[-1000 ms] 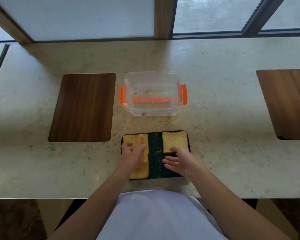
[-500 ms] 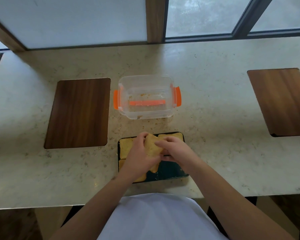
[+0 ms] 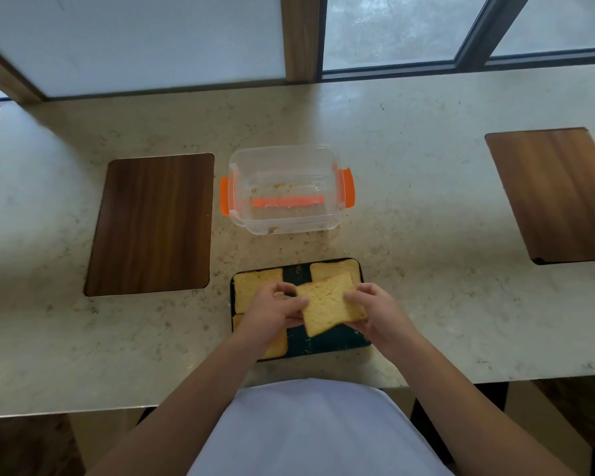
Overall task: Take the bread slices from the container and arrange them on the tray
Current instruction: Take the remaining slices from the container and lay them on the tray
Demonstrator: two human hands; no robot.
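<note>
Holding one bread slice above the black tray, the left hand and right hand both pinch it.

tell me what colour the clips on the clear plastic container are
Orange clips, seen best in the head view.

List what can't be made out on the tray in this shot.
Head view only:
- Near-left slice: mostly under the left hand; only an edge shows.
- Far-right slice: near part covered by the held slice.
- Whether the held slice touches the tray: cannot tell from above.
- Right hand: fingers under the slice are hidden.
- Bits in the container: too small to identify.
</note>
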